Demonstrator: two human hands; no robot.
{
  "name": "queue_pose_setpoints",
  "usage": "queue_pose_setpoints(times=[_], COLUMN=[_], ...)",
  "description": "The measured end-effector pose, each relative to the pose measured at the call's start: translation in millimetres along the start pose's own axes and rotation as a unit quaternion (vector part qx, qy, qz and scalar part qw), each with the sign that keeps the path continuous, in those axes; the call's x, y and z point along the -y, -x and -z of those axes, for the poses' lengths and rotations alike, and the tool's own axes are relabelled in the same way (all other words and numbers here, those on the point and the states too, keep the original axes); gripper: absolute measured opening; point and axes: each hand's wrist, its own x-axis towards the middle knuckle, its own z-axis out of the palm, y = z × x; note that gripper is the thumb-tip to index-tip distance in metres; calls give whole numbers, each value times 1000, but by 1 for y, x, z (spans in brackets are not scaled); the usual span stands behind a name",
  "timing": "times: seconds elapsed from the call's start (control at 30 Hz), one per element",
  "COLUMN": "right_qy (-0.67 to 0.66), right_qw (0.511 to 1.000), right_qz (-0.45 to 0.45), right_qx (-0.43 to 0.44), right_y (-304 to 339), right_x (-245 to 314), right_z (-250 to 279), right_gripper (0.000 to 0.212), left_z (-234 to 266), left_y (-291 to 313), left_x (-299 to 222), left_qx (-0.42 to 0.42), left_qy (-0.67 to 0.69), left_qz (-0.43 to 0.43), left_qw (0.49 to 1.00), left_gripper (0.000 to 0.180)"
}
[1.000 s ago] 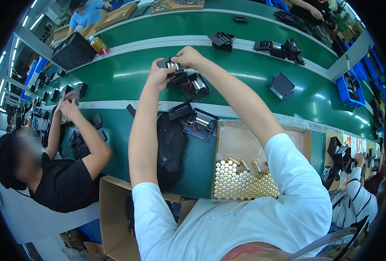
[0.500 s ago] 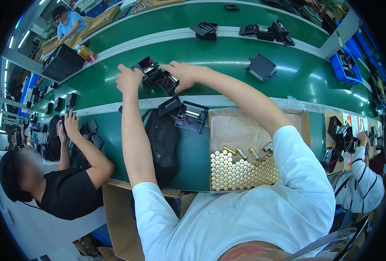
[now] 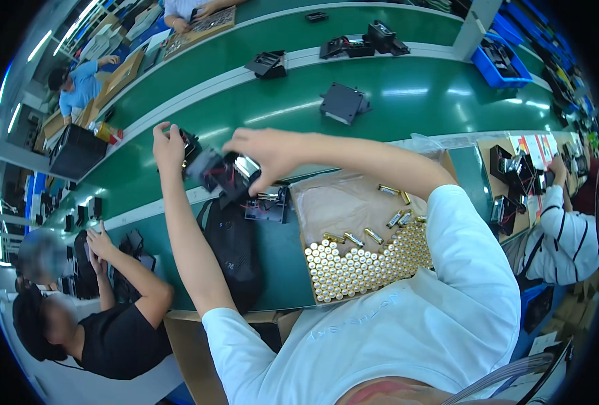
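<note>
My right hand (image 3: 269, 156) is closed on a black battery box (image 3: 235, 174), blurred by motion, with wires and shiny cells showing inside. It hangs over the pale strip along the bench edge. Farther left, my left hand (image 3: 170, 148) has its fingers curled against a second black box (image 3: 189, 144), which it partly hides. Just below the right hand's box, an opened dark battery case (image 3: 270, 204) lies on the green bench, beside a black mesh bag (image 3: 232, 253) under my left forearm.
A cardboard box (image 3: 307, 223) at my right holds many upright gold-tipped batteries (image 3: 353, 270) and several loose ones. On the green belt (image 3: 394, 108) ahead lies a dark grey box (image 3: 343, 102). A blue bin (image 3: 502, 64) stands far right. Co-workers sit on both sides.
My right hand has drawn its battery box nearer to me, away from the box at my left hand. The whole view has shifted, and more loose batteries show in the cardboard box.
</note>
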Motion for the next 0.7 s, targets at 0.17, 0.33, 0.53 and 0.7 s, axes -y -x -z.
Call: queue_pose_setpoints(times=[0.17,0.33,0.53,0.7], right_qy=[-1,47,78,123], right_qw=[999,996,974,947], right_qz=[35,50,-190,-225], right_qx=[25,-54,100,194], right_y=[52,97,202,247], right_x=[17,33,24,26], right_z=[-6,15,69,74], right_gripper=[80,58,26,41], left_z=[-28,-105,-212,-223], left_y=[7,23,43,62], left_x=[-64,-127,-145,-157], left_qx=[200,395,456,456], left_qy=[124,-143,-122,-85], left_qz=[-21,-186,-189,-230], left_qw=[972,888,861,855], left_gripper=[37,67,80,78])
